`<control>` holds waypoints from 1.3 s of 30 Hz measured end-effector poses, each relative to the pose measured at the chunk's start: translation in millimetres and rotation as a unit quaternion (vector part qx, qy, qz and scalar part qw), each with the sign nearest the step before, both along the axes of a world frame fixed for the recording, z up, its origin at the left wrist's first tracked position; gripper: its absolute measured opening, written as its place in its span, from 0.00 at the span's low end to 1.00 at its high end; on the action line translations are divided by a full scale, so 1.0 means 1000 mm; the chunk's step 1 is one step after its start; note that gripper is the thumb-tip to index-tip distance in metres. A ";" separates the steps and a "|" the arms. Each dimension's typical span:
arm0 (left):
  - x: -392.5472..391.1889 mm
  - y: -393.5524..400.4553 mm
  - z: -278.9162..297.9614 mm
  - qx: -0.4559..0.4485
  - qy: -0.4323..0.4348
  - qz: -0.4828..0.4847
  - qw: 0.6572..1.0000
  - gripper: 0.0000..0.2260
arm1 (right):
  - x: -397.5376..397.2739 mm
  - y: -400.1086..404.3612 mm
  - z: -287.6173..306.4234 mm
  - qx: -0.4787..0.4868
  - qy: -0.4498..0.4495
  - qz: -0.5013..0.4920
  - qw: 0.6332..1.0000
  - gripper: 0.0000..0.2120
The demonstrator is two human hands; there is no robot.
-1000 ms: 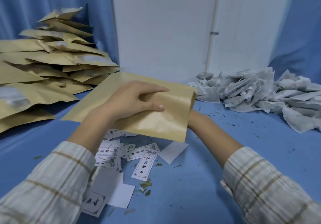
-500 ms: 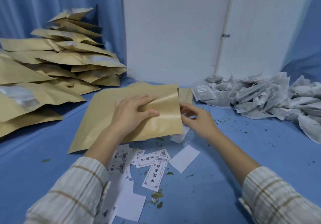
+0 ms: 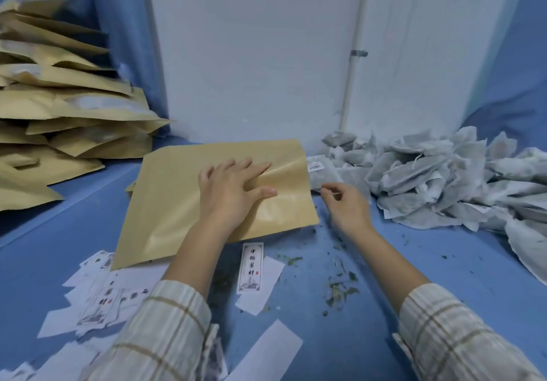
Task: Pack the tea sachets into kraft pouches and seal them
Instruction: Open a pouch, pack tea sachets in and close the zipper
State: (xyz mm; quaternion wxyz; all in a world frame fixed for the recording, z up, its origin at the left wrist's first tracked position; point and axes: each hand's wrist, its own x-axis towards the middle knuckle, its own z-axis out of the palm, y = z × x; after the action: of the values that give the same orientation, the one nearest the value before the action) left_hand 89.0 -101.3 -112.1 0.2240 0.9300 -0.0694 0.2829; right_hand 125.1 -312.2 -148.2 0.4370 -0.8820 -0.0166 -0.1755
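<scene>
The left hand [image 3: 233, 191] presses flat, fingers spread and straight, on a smooth, slightly creased rectangular kraft pouch [image 3: 189, 200] lying on the blue cloth [image 3: 444, 262]. Just right of it the right hand [image 3: 346, 206] hangs loosely curled, grasping nothing (fingertips near one gauzy sachet [image 3: 322, 173]). Beyond that hand sprawls the crumpled sachet heap [image 3: 444, 179]; paper labels [image 3: 250, 268] lie below the wrists.

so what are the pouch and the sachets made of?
Pouch: tan kraft paper by its colour, with a soft sheen and smooth buckles, possibly coated or film-lined. Sachets: thin white filter paper or nonwoven, matte, crumpled, dark contents showing through.
</scene>
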 end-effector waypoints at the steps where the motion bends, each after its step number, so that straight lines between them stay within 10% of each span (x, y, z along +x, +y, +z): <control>1: 0.007 -0.001 -0.004 0.005 0.002 0.003 1.000 0.22 | 0.011 -0.002 -0.004 -0.001 0.006 -0.016 1.000 0.14; 11: 0.038 0.022 -0.027 0.019 -0.013 0.053 0.998 0.22 | 0.069 0.017 -0.022 0.083 0.052 -0.148 0.984 0.41; 20: 0.033 0.031 -0.026 -0.002 -0.001 0.055 0.998 0.22 | 0.056 -0.014 0.000 0.543 0.008 0.034 0.839 0.21; 30: 0.027 0.008 -0.013 -0.078 0.010 -0.094 0.992 0.21 | 0.044 -0.002 0.015 0.277 0.032 0.223 0.934 0.15; 39: 0.025 -0.029 -0.012 -0.056 0.008 -0.149 0.987 0.21 | 0.018 -0.010 0.032 -0.099 0.000 0.167 0.981 0.13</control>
State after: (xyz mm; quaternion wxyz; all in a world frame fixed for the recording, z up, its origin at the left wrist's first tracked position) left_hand 114.0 -130.7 -124.4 0.3159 0.8975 -0.1892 0.2427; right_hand 143.0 -322.5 -115.8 0.3710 -0.9056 -0.1809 -0.0978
